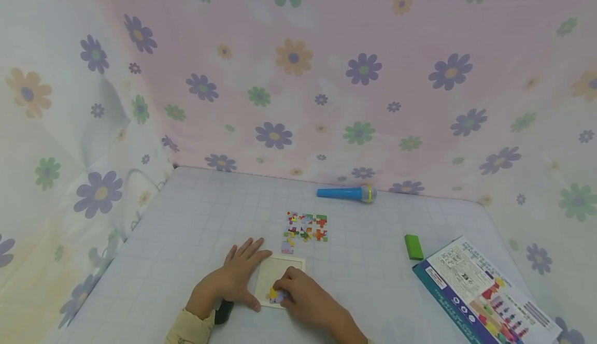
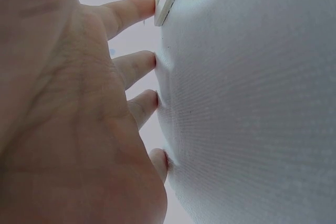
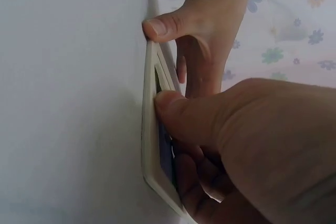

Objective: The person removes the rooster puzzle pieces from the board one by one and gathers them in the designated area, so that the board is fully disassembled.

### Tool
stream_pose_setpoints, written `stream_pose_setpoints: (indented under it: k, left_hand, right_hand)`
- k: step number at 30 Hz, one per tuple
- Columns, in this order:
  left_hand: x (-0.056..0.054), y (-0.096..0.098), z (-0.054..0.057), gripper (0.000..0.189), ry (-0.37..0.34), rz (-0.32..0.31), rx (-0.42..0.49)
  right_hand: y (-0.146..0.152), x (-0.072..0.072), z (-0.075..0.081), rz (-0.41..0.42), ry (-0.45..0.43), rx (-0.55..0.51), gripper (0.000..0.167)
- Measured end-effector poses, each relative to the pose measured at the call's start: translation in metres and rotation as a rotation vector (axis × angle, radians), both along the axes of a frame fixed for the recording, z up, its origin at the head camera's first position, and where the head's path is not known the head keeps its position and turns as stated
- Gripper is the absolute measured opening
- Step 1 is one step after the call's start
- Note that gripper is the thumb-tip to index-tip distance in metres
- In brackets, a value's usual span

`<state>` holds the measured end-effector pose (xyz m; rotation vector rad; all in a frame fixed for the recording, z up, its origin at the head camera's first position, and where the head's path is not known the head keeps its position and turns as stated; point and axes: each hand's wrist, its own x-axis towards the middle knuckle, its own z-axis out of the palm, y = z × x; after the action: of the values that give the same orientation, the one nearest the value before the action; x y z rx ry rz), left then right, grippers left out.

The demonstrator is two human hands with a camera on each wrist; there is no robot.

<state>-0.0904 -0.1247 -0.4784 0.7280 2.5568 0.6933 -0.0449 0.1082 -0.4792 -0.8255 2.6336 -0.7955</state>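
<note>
A pale wooden puzzle tray (image 1: pixel 280 268) lies flat before me. Near its lower corner, a yellow and purple puzzle piece (image 1: pixel 272 296) sits inside the rim, and my right hand (image 1: pixel 308 297) pinches it between thumb and curled fingers. The right wrist view shows that thumb (image 3: pixel 170 108) at the inner edge of the frame. With fingers spread, my left hand (image 1: pixel 238 276) rests at the tray's left side, thumb along the lower corner. Its index fingertip (image 2: pixel 149 6) touches the tray edge, while the other fingertips press on the cloth.
Several loose puzzle pieces (image 1: pixel 320 235) lie in rows beyond the tray, one piece (image 1: pixel 287 247) close to its far edge. Farther back is a blue toy microphone (image 1: pixel 342 194). To the right are a green block (image 1: pixel 413 247) and a printed box (image 1: pixel 452 269). Flowered cloth hangs around the table.
</note>
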Motion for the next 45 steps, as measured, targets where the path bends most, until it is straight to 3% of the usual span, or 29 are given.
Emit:
stream_pose_setpoints:
  k: [5,16,24,28,35,45]
  left_hand:
    - [0.000,0.000,0.000,0.116,0.002,0.002,-0.008]
    - [0.000,0.003,0.000,0.115,-0.009,0.010,-0.035]
    - [0.002,0.003,0.002,0.115,0.002,0.020,-0.027]
    - [0.003,0.003,0.004,0.116,0.005,0.022,-0.014]
    - [0.004,0.003,0.005,0.118,0.004,0.014,-0.020]
    - [0.000,0.003,0.000,0.118,-0.002,0.026,-0.027]
  right_hand:
    - [-0.002,0.003,-0.002,0.000,0.056,-0.003,0.025]
    - [0.008,-0.008,-0.007,-0.073,-0.027,-0.135,0.028]
    - [0.021,-0.033,-0.017,-0.257,-0.004,-0.202,0.030]
    - [0.026,-0.044,-0.019,-0.331,0.038,-0.181,0.032]
    - [0.036,-0.054,-0.020,-0.390,0.091,-0.134,0.031]
    - [0.040,-0.057,-0.018,-0.445,0.034,-0.126,0.029]
